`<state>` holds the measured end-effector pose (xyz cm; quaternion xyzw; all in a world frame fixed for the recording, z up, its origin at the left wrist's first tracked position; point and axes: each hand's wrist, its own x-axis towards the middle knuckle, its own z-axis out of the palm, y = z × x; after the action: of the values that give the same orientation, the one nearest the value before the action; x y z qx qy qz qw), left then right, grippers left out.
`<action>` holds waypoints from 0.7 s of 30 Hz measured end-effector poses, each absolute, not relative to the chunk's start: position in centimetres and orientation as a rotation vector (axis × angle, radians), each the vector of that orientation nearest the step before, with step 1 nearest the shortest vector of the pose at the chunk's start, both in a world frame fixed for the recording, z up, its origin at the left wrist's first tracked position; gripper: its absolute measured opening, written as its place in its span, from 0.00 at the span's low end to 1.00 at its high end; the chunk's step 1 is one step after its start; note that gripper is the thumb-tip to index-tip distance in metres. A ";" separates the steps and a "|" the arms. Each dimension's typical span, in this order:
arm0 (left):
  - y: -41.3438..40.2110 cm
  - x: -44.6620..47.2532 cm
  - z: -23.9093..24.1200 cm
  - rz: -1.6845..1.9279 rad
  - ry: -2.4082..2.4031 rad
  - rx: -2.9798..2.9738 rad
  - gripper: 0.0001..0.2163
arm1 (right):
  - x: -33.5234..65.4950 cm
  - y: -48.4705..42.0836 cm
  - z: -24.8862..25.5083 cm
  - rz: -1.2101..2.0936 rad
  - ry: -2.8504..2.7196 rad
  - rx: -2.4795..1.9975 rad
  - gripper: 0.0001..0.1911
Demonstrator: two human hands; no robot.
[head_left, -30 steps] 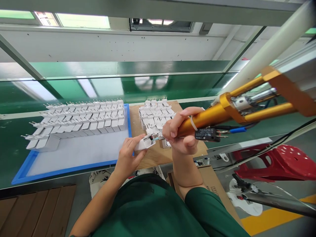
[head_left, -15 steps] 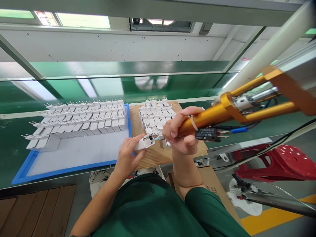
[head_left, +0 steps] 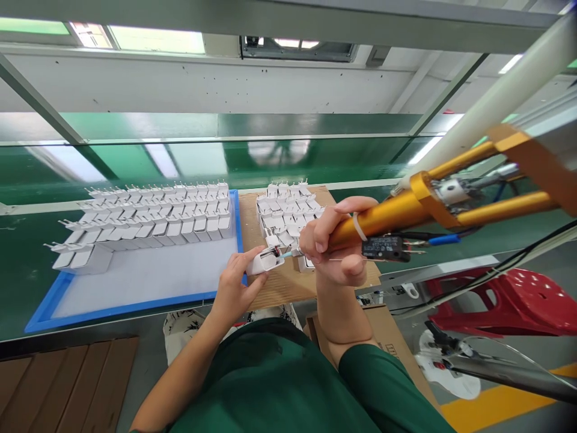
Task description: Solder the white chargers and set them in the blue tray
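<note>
Between the thumb and fingers of my left hand (head_left: 235, 279) is a white charger casing (head_left: 260, 262), its open end facing right with small parts showing inside. My right hand (head_left: 336, 240) is wrapped round a gold-orange tubular tool (head_left: 383, 218) that carries a black microswitch (head_left: 386, 248). The tool's thin pale-blue tip (head_left: 287, 255) reaches to the casing's open end; how deep it goes I cannot tell. Behind my right hand, a group of white casings with pins (head_left: 288, 207) stands on a wooden board (head_left: 279, 291), partly hidden.
On the left, a blue-rimmed tray (head_left: 135, 310) holds several rows of white chargers (head_left: 166, 228), pins up. The tool's rods run to the upper right, beside a pale pipe (head_left: 491, 90). Black cables (head_left: 509, 261) hang at right, near a red stool (head_left: 509, 300). Cardboard (head_left: 63, 385) lies lower left.
The whole view has shifted slightly. Both hands keep nearly the same pose, with the casing still in my left hand and the tool tip still at its open end.
</note>
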<state>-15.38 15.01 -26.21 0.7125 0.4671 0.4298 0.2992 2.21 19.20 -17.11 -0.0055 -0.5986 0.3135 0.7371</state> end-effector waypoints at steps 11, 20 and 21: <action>15.1 -12.3 -29.0 1.255 0.806 1.152 0.21 | 0.9 18.0 -16.1 0.788 -1.299 0.005 0.21; 15.5 -11.5 -27.6 1.280 0.692 1.116 0.23 | 0.5 17.6 -15.9 0.776 -1.251 -0.012 0.20; 15.6 -11.4 -27.6 1.280 0.683 1.117 0.23 | 0.4 17.6 -15.9 0.770 -1.246 0.007 0.20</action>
<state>-11.40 15.59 -27.56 0.4838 0.2956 0.5542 0.6095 0.44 17.58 -15.94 0.0034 -0.5689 0.3517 0.7434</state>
